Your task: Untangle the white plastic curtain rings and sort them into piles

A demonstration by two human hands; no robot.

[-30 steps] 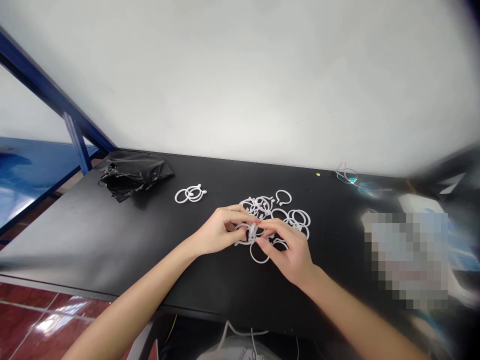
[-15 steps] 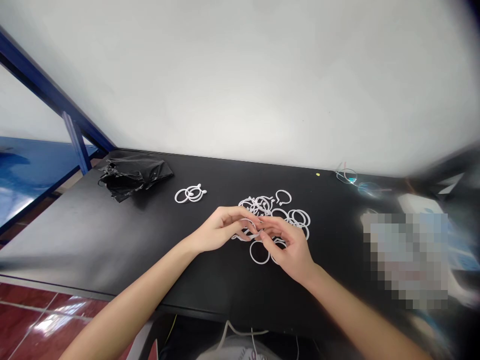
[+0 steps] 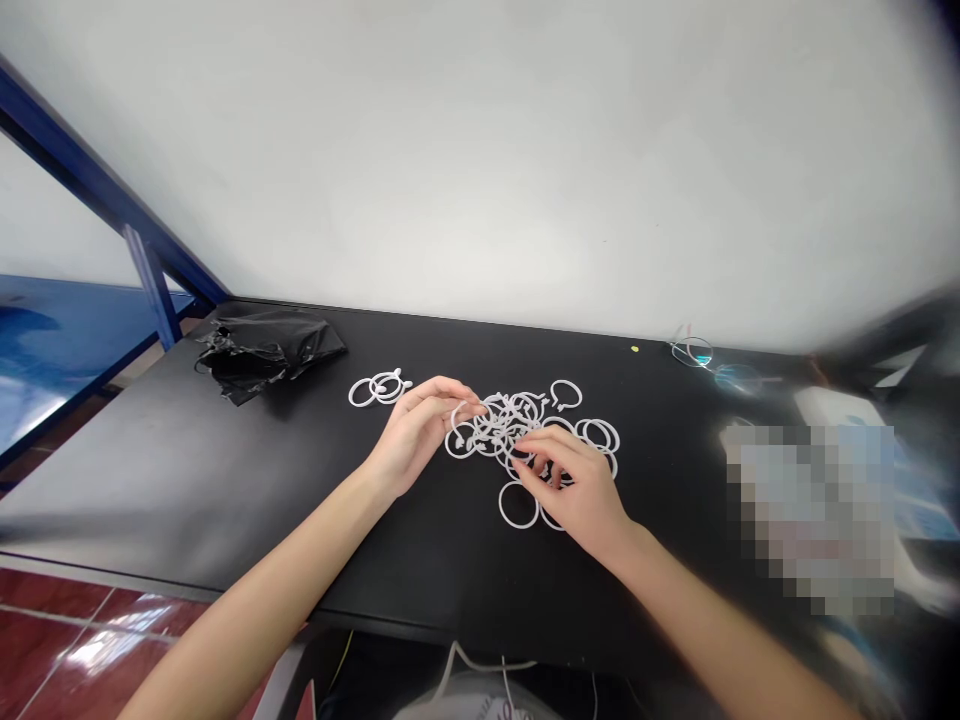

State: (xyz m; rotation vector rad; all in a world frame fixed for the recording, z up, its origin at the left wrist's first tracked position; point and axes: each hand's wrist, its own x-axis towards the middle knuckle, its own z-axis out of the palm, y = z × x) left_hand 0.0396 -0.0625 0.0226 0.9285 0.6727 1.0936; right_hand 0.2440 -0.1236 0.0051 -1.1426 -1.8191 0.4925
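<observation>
A pile of white plastic rings (image 3: 570, 412) lies on the black table (image 3: 150, 470). My left hand (image 3: 415, 432) sits at the pile's left edge, its thumb and fingers pinched on a white ring (image 3: 459, 443) that is lifted slightly. My right hand (image 3: 581, 490) rests at the pile's near side, with curled fingertips pinching a ring among the heap. A single ring (image 3: 517, 505) lies flat just left of my right hand. A small linked set of rings (image 3: 379, 388) lies apart, to the left of my left hand.
A crumpled black plastic bag (image 3: 262, 350) lies at the table's back left. Glasses (image 3: 694, 352) sit at the back right near the white wall. A blurred-out patch covers things at the right. A blue metal frame (image 3: 150, 275) stands to the left.
My left hand has moved up and left, away from my right hand, carrying a ring. My right hand has stayed at the pile and its fingers reach into the rings.
</observation>
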